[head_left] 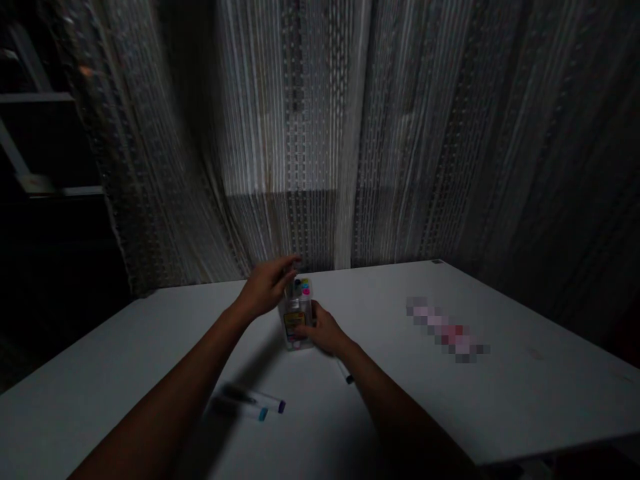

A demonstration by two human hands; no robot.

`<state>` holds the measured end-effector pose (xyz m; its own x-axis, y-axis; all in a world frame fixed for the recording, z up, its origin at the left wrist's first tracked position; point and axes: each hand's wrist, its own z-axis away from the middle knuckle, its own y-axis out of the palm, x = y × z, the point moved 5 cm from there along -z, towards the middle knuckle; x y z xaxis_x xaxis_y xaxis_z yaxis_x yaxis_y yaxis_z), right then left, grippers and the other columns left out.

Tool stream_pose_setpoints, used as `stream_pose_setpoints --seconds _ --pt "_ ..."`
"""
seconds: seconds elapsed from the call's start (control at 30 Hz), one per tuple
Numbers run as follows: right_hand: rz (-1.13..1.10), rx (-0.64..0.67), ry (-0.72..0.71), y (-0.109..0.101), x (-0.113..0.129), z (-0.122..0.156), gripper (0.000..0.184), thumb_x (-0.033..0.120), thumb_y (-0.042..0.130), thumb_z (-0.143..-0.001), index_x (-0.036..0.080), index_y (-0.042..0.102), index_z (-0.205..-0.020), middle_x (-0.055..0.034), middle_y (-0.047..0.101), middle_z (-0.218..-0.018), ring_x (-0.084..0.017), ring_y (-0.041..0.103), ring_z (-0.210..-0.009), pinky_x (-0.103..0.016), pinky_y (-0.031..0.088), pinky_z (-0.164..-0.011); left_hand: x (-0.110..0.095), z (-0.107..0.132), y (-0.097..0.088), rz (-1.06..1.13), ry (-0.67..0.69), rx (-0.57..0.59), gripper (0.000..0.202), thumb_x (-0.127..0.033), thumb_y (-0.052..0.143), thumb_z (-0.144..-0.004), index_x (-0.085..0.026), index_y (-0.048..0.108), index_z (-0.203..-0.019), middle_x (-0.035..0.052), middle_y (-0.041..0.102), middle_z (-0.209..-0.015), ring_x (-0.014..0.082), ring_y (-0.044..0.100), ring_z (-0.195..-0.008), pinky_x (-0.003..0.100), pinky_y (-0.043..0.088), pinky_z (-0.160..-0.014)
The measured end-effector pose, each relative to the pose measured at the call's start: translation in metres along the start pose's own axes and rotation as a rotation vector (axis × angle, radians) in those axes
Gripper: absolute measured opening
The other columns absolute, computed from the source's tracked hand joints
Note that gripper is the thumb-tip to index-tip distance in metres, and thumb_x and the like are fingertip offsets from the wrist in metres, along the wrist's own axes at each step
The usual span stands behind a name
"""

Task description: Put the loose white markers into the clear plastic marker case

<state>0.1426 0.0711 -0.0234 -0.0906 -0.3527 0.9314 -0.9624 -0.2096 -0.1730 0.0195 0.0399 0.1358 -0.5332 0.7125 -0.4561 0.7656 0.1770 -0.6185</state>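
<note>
Curtains (320, 133) fill the top of the frame, hanging in long pale folds, with a dark shelf (40, 187) at the upper left. Below them a big white desk (525, 400) takes up the lower half of the frame.

Near the middle of the frame, toward the back of the desk, stands a small clear pen box (298, 320). It is upright, and bright pen tops show at its top, pink, yellow and blue. Most pens look to be packed in it already.

The left hand (267, 287) is at the top of the box. Its fingers curl over the top edge, but the picture is too dark to tell if it pinches a pen or just the box. The right hand (323, 330) wraps the lower right side of the box and holds it steady on the desk.

Some pens are not in the box yet. A purple-capped pen (267, 401) and a blue-capped pen (245, 410) lie side by side at the lower middle left of the frame, near the left arm and well apart from the box. A black pen (345, 373) lies just below the right hand, partly hidden by the wrist. A blurred pink patch (447, 330) lies on the right side of the desk.

So the job looks partly done: the box is nearly full, and three loose pens are left.
</note>
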Motion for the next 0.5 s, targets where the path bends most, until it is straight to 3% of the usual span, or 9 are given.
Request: stream_pose_setpoints --seconds 0.17,0.37,0.5 --pt "0.024 0.008 -0.004 0.002 0.000 0.000 0.057 0.032 0.075 -0.061 0.020 0.048 -0.110 -0.0059 0.061 -0.108 -0.023 0.059 -0.097 -0.039 0.047 -0.084 0.020 0.013 0.007 -0.052 -0.056 0.014 0.033 -0.031 0.053 -0.078 -0.020 0.065 -0.107 0.0038 0.066 -0.077 0.0166 0.055 -0.066 0.027 0.042 -0.067" --pt "0.012 0.005 0.003 0.001 -0.005 -0.002 0.058 0.032 0.076 -0.060 0.021 0.049 -0.109 -0.0049 0.062 -0.106 -0.023 0.059 -0.097 -0.039 0.047 -0.084 0.018 0.019 0.011 -0.053 0.051 0.055 0.025 -0.026 0.049 -0.082 -0.020 0.069 -0.094 0.0084 0.065 -0.091 0.0204 0.058 -0.086 0.031 0.043 -0.079" --pt "-0.013 0.006 0.011 0.002 -0.006 -0.002 0.057 0.031 0.076 -0.060 0.021 0.049 -0.110 -0.0046 0.062 -0.107 -0.022 0.059 -0.098 -0.038 0.048 -0.084 0.020 0.023 0.010 -0.053 0.009 -0.009 0.023 -0.028 0.052 -0.080 -0.018 0.067 -0.094 0.0070 0.065 -0.087 0.0179 0.058 -0.077 0.030 0.044 -0.073"
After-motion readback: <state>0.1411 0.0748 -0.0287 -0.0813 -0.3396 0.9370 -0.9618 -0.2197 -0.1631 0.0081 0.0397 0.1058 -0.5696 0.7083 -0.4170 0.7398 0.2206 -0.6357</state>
